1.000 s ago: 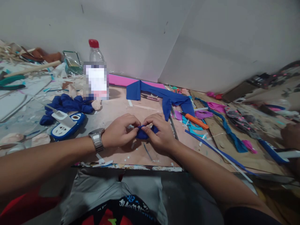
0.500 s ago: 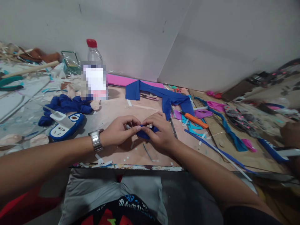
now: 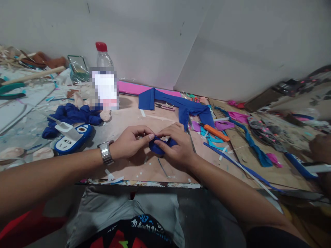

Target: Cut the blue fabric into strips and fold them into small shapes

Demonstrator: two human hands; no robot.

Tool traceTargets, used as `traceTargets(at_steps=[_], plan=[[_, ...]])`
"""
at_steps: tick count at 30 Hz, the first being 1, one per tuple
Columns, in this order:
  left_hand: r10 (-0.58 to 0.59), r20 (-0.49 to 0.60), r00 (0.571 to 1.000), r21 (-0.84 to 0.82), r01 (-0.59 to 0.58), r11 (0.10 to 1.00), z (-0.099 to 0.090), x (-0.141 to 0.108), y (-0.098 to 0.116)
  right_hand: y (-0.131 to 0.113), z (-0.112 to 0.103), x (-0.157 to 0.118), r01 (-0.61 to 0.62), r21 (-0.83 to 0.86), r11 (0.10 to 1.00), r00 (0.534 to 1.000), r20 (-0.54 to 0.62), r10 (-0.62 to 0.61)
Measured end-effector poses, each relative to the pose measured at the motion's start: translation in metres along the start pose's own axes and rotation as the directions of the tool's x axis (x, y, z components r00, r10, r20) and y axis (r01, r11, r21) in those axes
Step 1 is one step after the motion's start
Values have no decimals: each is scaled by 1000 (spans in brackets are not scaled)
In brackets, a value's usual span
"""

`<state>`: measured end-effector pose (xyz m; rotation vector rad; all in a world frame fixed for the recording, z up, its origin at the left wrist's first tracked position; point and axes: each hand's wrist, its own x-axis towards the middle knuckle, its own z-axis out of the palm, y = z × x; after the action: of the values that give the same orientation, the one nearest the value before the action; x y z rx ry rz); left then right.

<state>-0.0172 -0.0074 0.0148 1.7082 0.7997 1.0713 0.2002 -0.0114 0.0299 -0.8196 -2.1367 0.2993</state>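
Observation:
Both hands meet over the middle of the table around a small piece of blue fabric (image 3: 156, 147). My left hand (image 3: 133, 142) pinches the fabric's left edge between thumb and fingers; a metal watch sits on that wrist. Closed round the fabric's right side is my right hand (image 3: 177, 146), its thumb lying across the front. The palms and curled fingers hide part of the piece. Beyond the hands, a long folded strip of blue fabric (image 3: 168, 98) lies across the table.
To the left are a blue-and-white power strip (image 3: 73, 139), bunched blue fabric (image 3: 73, 115) and a red-capped bottle (image 3: 104, 60). An orange cutter (image 3: 216, 133) lies among scraps at right. Another person's hand (image 3: 320, 148) shows at the far right edge.
More of the blue fabric shows between my hands, and my left thumb has shifted slightly up and left along its edge. Both arms stay in nearly the same place.

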Motion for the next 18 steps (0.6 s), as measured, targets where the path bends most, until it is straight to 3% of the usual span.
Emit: traceTargets(at_steps=[9, 18], plan=[[5, -8, 1000, -18, -5, 1000, 1, 1, -3, -2, -2, 1, -4, -16, 1000, 1000, -20, 4], [120, 7, 993, 141, -120, 983, 0, -2, -2, 0, 0, -1, 10, 4, 1000, 1000, 0, -10]])
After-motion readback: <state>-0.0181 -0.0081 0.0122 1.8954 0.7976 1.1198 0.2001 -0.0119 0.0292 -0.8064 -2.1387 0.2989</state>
